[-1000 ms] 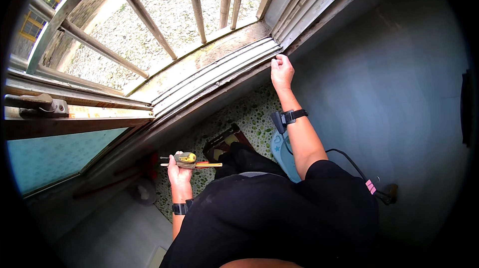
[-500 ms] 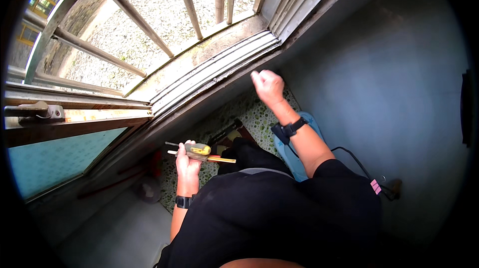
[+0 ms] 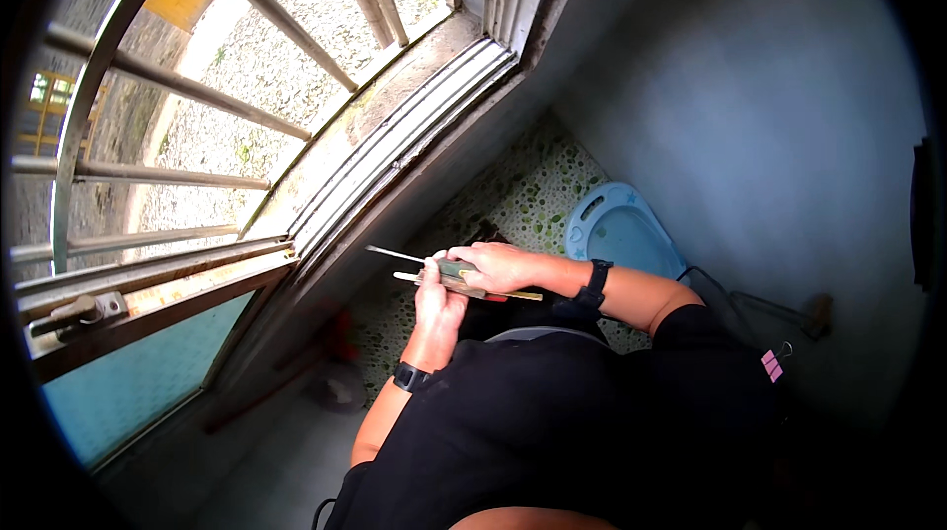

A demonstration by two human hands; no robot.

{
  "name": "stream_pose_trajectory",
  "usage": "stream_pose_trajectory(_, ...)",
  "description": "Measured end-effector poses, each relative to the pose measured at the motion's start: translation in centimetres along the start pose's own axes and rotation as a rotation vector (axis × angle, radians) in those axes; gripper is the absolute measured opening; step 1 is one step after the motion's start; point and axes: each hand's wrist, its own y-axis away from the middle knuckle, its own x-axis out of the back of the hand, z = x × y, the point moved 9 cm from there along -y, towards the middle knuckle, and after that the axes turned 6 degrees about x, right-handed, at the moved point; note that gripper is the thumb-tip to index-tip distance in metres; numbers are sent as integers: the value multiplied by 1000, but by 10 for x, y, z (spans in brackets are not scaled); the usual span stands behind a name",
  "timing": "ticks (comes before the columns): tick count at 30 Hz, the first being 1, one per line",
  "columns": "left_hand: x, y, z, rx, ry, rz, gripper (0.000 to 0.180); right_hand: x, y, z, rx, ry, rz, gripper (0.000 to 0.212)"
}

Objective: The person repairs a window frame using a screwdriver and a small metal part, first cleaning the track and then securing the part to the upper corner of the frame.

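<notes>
My left hand (image 3: 439,311), fingers closed, holds a bundle of slim tools in front of my body. From the bundle a screwdriver's thin metal shaft (image 3: 395,254) points left, and its green and yellowish handle (image 3: 456,268) lies under my fingers. Below the shaft pokes out a white stick end (image 3: 404,277). A thin yellow stick (image 3: 528,296) sticks out to the right, with a bit of red beside it. My right hand (image 3: 501,266) is closed over the screwdriver's handle from the right. Its fingers partly hide what they grip.
An open window frame (image 3: 168,298) with a latch (image 3: 77,318) swings inward at the left. Metal bars (image 3: 197,91) stand beyond the sill track (image 3: 404,136). A light blue plastic stool (image 3: 631,234) stands on the pebble-patterned floor (image 3: 538,185), by the grey wall (image 3: 769,136).
My right hand has come down from near the sill onto the tools in my left hand. My left hand has shifted right in the picture. The view has turned, showing more of the stool.
</notes>
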Motion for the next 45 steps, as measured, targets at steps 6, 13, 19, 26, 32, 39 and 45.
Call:
stream_pose_trajectory(6,-19,11,-50,252,-128,11,36,8,49,21,80,-108,125,37)
stream_pose_trajectory(13,-5,4,-22,198,-253,101,40,40,134,82,-227,-399,484,28)
stream_pose_trajectory(19,17,-7,40,-32,-91,226,37,46,94,62,37,-1035,730,14)
stream_pose_trajectory(26,21,5,62,-110,-27,257,39,20,-13,34,66,-1505,778,21)
stream_pose_trajectory(32,50,16,71,-111,2,310,40,15,-44,30,143,-1684,797,29)
stream_pose_trajectory(39,58,18,83,-114,-3,300,41,32,-54,15,245,-1746,802,24)
stream_pose_trajectory(45,43,15,86,-118,-25,274,40,36,-61,11,237,-1740,791,32)
